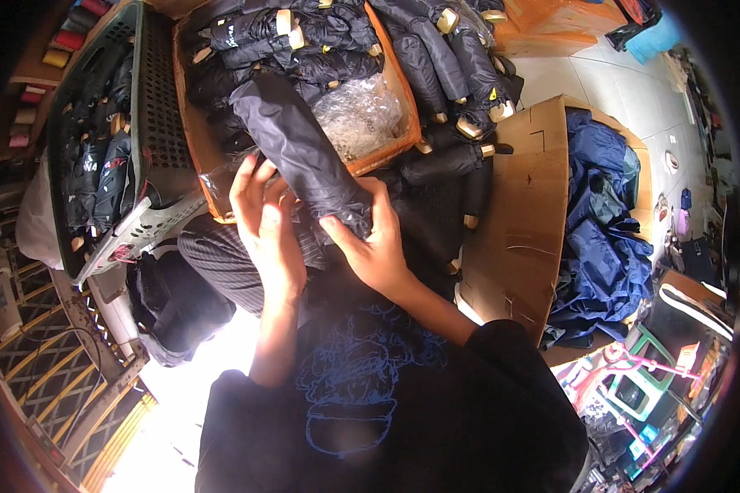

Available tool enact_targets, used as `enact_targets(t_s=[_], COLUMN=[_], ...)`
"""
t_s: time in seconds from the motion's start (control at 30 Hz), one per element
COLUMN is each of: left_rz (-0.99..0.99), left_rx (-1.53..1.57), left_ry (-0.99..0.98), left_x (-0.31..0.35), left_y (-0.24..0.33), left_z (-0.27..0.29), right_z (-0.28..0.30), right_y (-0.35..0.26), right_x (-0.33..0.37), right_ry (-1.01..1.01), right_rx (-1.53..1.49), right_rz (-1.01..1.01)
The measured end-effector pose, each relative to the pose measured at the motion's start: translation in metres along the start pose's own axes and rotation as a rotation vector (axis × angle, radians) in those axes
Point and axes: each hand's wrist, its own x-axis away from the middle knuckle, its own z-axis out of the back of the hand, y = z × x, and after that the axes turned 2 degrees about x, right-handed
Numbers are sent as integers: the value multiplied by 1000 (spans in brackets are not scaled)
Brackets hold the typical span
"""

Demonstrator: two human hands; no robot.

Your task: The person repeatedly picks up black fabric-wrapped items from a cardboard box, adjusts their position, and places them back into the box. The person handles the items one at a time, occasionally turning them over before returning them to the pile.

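A folded umbrella in a black fabric sleeve slants up and away from me above my lap. My right hand is closed round its near end, with the thumb pressed on the bunched fabric. From the left, my left hand bears against the umbrella with bent fingers, some of them partly hidden by it. Just beyond is an orange-edged box, where several more black-sleeved umbrellas with pale handle ends lie beside crumpled clear plastic.
On the left stands a perforated plastic basket of black umbrellas. More sleeved umbrellas are piled right of the box. A cardboard carton at my right holds dark blue fabric. Thread spools sit at the far left.
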Motion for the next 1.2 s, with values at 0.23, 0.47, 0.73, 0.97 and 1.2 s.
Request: enact_targets(t_s=[0.23,0.47,0.73,0.97,1.2], left_rz=[180,365,348,230,131], left_rx=[-100,-88,4,128,142], left_ry=[-88,-35,-78,-276,-331], left_x=[-3,15,28,3,-9], left_y=[-2,-6,-13,-9,-6], left_z=[-18,-27,-19,6,7], right_z=[-9,-9,-2,19,11], right_y=[4,16,17,-7,-4], right_x=[21,26,15,-5,-2], right_ry=[-63,3,-23,-237,-389], right_rx=[186,262,262,-343,-502], right_rz=[77,99,198,-232,-489])
